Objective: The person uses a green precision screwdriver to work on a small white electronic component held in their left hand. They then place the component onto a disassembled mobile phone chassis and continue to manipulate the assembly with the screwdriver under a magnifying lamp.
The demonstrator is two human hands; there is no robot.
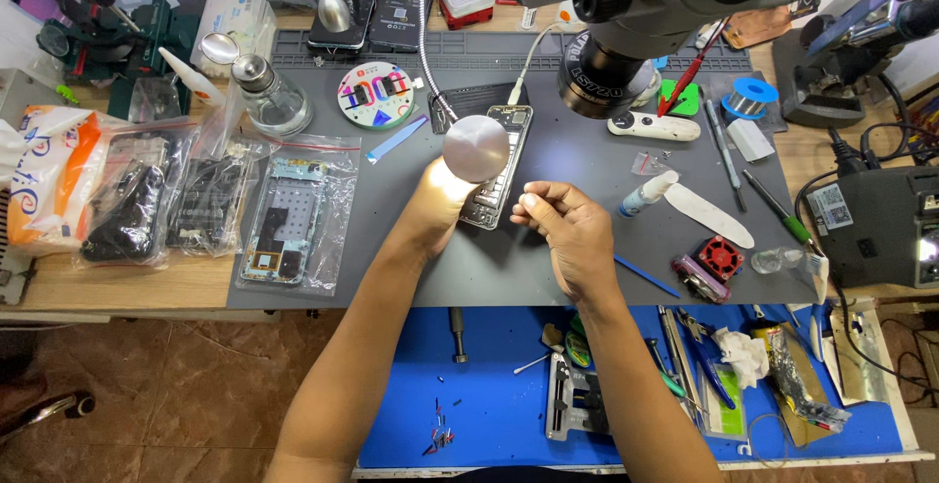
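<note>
Lamp head (476, 149) hides left hand (437, 195) on phone (499, 175).

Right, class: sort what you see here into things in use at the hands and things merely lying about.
In use:
left hand
right hand
small white piece
opened phone
lamp head

Lying about:
solder spool
glass bottle
bagged phone frame
white plastic pry tool

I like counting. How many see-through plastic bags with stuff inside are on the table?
3, side by side at the left: one with dark parts, one in the middle, one holding a phone frame. More may be hidden.
</note>
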